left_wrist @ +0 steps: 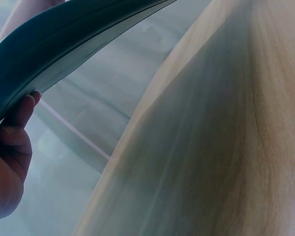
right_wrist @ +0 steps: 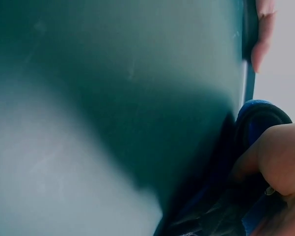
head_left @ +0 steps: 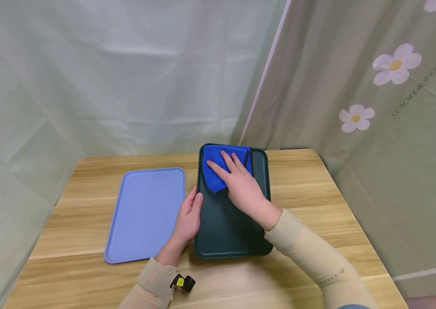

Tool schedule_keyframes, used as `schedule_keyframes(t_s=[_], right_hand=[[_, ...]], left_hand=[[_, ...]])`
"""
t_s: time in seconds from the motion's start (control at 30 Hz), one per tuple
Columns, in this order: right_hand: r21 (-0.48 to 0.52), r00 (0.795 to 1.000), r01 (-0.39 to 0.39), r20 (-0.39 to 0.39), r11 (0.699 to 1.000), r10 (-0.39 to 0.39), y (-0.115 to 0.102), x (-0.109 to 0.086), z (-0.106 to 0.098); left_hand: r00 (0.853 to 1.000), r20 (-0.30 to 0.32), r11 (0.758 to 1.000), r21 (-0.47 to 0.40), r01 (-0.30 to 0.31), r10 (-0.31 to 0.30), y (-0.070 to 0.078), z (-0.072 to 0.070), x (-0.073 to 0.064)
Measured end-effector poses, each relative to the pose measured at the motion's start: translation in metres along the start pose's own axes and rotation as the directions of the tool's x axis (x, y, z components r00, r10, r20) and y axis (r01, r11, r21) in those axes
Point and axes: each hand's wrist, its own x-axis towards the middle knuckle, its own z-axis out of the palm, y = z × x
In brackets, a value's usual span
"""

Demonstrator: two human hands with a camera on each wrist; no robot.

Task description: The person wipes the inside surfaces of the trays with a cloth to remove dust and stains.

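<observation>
A dark green tray [head_left: 225,231] is held up over the table by my left hand [head_left: 187,218], which grips its left rim with the thumb on the upper side. The left wrist view shows the tray's underside [left_wrist: 83,54] with bare space beneath it, and fingertips [left_wrist: 24,110] under the rim. My right hand [head_left: 246,191] presses a blue cloth [head_left: 213,174] flat onto the tray's far part, its fingers spread and straight. A dark trim edges the cloth. In the right wrist view, the cloth [right_wrist: 257,114] bunches beside the hand, near the tray's rim.
A light blue tray [head_left: 146,214] lies on the wooden table [head_left: 302,180], left of the green one. Pale curtains [head_left: 144,86] hang behind and beside the table, with white flowers printed on the right side. A small black device [head_left: 183,283] sits at the left wrist.
</observation>
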Motion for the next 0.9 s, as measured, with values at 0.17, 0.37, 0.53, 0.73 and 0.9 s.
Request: schedule_keyframes(t_s=[0.17,0.37,0.53,0.73,0.9], right_hand=[[0.010,0.999,-0.033,-0.010,0.999,0.034,0.006,-0.003,-0.004],[0.015,0.998,-0.063,-0.013,0.998,0.063,0.012,-0.006,-0.005],[0.018,0.997,-0.071,-0.021,0.997,0.072,0.014,-0.007,-0.005],[0.036,0.994,-0.101,-0.037,0.994,0.102,0.018,-0.010,-0.006],[0.065,0.993,-0.111,-0.040,0.992,0.114,0.021,-0.012,-0.005]], left_hand=[[0.999,-0.032,0.999,0.042,0.012,-0.010,0.001,-0.001,0.000],[0.999,-0.053,0.998,0.066,0.010,-0.006,0.001,-0.003,-0.001],[0.999,-0.050,0.998,0.059,0.003,0.000,0.001,-0.006,-0.001],[0.997,-0.072,0.999,0.048,0.003,0.001,0.001,-0.009,0.000],[0.998,-0.070,0.999,0.045,-0.004,0.007,0.002,-0.008,0.001]])
